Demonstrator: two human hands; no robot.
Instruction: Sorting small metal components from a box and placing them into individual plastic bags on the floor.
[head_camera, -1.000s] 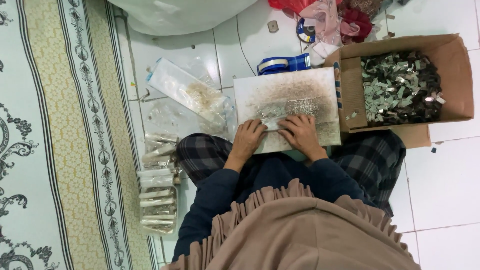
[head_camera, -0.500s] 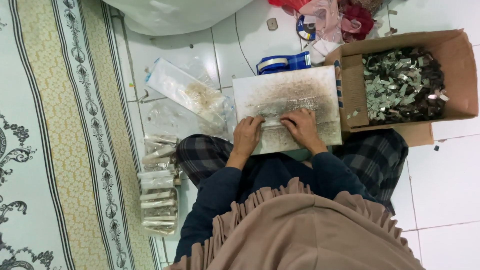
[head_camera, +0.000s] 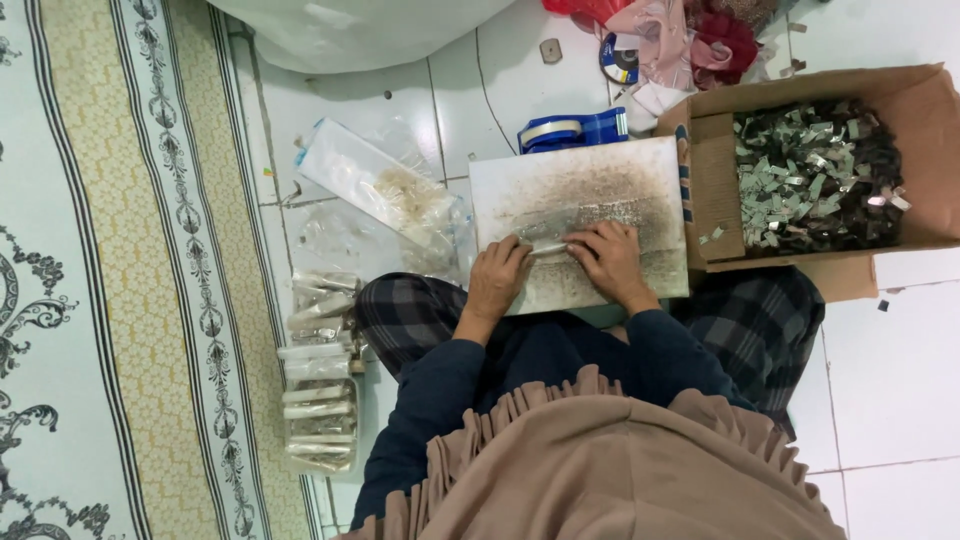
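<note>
A cardboard box (head_camera: 810, 175) of scraps sits right of the hands and a tape dispenser (head_camera: 572, 130) beyond them, while left hand (head_camera: 497, 278) and right hand (head_camera: 612, 262), knuckles up, pinch what seems a small clear packet (head_camera: 549, 248) on the stained board (head_camera: 580, 215).

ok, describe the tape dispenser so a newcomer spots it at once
Start at the white board on the person's lap, where both hands rest. The tape dispenser lies on the tiled floor, touching the board's far edge, left of the cardboard box. It is the only bright blue thing there.
</note>
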